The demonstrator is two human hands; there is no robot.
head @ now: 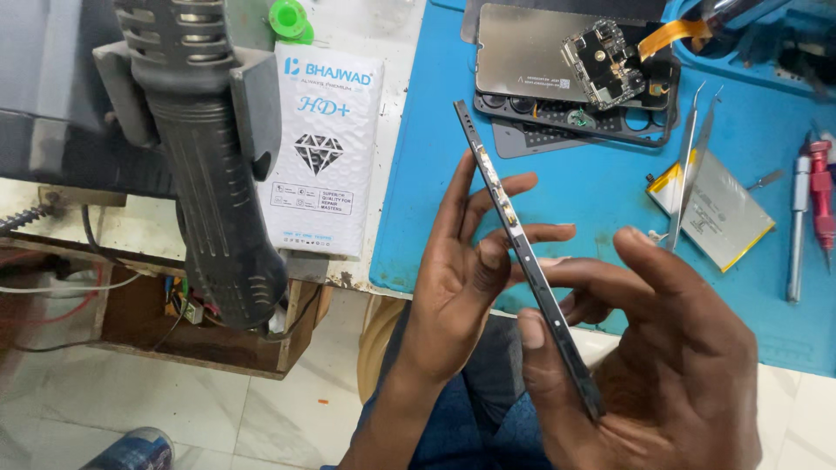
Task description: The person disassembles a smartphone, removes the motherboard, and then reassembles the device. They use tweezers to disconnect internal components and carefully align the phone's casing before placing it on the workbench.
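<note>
Above the blue mat [435,174], both the left hand [457,287] and right hand [662,365] pinch a dark phone frame [527,257] (held edge-on) between closed fingertips.

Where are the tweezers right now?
In the head view, the tweezers lie at right on the blue mat, their tips resting over the flat battery, left of the red screwdriver.
</note>
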